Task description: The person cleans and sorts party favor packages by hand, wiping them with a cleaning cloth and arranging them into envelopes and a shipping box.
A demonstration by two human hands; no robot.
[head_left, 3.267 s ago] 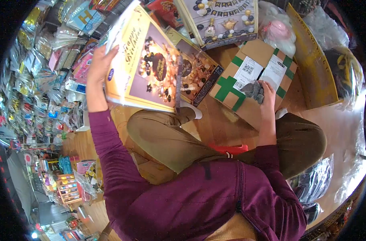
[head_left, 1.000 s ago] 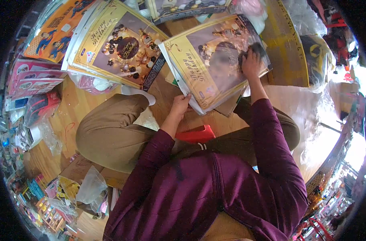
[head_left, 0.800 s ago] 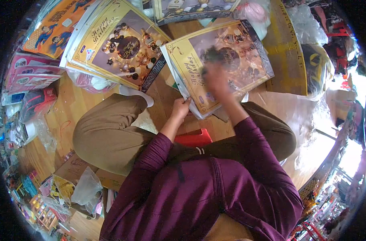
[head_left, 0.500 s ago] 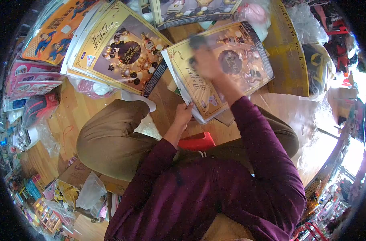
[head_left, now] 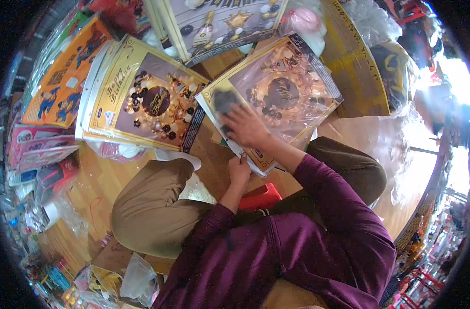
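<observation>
In front of me lies a gold-bordered birthday decoration pack (head_left: 302,110) in clear plastic, tilted, with a picture of balloons on it. My left hand (head_left: 239,169) pinches its near-left corner. Over the pack's left part, my right hand (head_left: 248,126) is smeared by motion. At its fingertips is a dark, blurred object (head_left: 225,99) whose kind I cannot make out; it seems held by that hand. A stack of similar birthday packs (head_left: 147,98) lies to the left, the top one reading "Happy Birthday".
Another balloon-picture pack (head_left: 224,23) lies at the far side. Orange superhero packs (head_left: 72,77) and pink packs (head_left: 42,149) are at the left. A cardboard flap (head_left: 356,62) with handwriting stands at the right. Something red (head_left: 261,197) lies between my legs on the wooden floor.
My right hand and the dark object have moved left and nearer across the pack. My left hand keeps its hold on the corner. The camera view has shifted slightly.
</observation>
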